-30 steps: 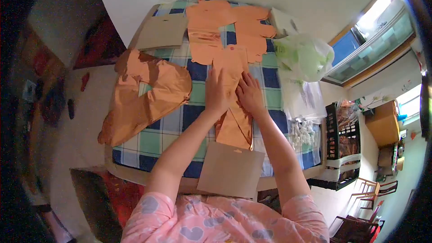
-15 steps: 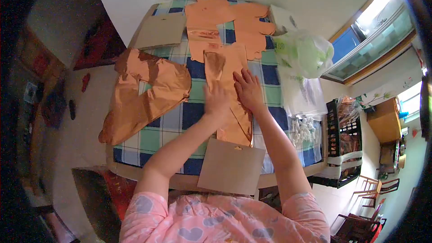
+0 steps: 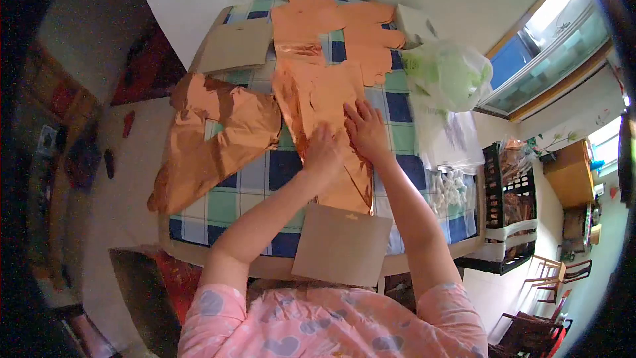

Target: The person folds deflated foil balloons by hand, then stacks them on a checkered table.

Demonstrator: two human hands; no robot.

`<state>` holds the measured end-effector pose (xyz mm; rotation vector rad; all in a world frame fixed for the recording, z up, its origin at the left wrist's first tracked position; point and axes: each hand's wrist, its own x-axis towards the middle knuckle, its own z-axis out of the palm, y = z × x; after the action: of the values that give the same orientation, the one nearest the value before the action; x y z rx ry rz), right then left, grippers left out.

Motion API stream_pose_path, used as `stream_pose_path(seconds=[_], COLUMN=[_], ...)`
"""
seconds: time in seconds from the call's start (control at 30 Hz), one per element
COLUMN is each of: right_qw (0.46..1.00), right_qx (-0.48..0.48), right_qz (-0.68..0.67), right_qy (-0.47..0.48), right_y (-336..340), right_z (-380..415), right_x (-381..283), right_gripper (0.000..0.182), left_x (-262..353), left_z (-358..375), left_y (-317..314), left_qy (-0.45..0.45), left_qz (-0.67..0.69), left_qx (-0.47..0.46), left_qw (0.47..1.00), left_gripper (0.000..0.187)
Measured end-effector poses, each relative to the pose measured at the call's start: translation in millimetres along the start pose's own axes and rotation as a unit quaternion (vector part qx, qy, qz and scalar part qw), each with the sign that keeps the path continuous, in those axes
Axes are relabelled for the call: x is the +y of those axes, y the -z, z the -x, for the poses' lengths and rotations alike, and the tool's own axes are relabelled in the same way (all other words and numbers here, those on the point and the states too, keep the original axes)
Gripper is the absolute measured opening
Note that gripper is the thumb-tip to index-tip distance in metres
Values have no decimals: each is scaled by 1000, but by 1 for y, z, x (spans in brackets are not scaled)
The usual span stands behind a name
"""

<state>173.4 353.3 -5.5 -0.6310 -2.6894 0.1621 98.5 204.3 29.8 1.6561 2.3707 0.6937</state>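
Observation:
A shiny copper-coloured foil sheet [image 3: 331, 93] lies down the middle of the checked tablecloth. My left hand [image 3: 324, 152] rests on its left part, the fingers somewhat blurred and bent, so its grip is unclear. Lying on the foil's right edge, my right hand [image 3: 366, 129] has its fingers spread. Below the hands, a grey-brown card [image 3: 341, 245] with a small hanging slot covers the foil's lower end. Another crumpled foil piece [image 3: 218, 136] lies to the left, and flat matte orange pieces [image 3: 368, 33] are at the far side.
A second card [image 3: 235, 46] lies at the far left of the table. Along the right side are a green-and-white plastic bag [image 3: 450, 76], clear plastic sleeves [image 3: 454, 142] and small white pieces [image 3: 450, 192]. A black crate [image 3: 513, 205] stands beyond the table's right edge.
The foil's upper left part has unfolded outward to the left, widening the sheet. My left hand has shifted slightly right and down; my right hand has stayed nearly in place.

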Motion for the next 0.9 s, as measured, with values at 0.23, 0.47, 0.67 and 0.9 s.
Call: stream_pose_path(seconds=[0.23,0.47,0.67,0.9], right_qw=[999,999,999,999], right_qx=[48,31,26,15], right_qz=[13,9,21,40], right_qy=[19,13,12,13], right_y=[-2,-2,5,-5], right_z=[1,0,2,2], right_x=[0,1,-4,5], right_gripper=[39,40,39,39], left_x=[-28,-26,-25,-18], left_z=[-45,-61,-79,-82], left_y=[-14,-25,-21,-31], left_qy=[94,46,10,-23], left_qz=[-21,109,42,53], left_qx=[86,229,241,165], left_qw=[992,966,970,985], left_gripper=[47,61,64,55])
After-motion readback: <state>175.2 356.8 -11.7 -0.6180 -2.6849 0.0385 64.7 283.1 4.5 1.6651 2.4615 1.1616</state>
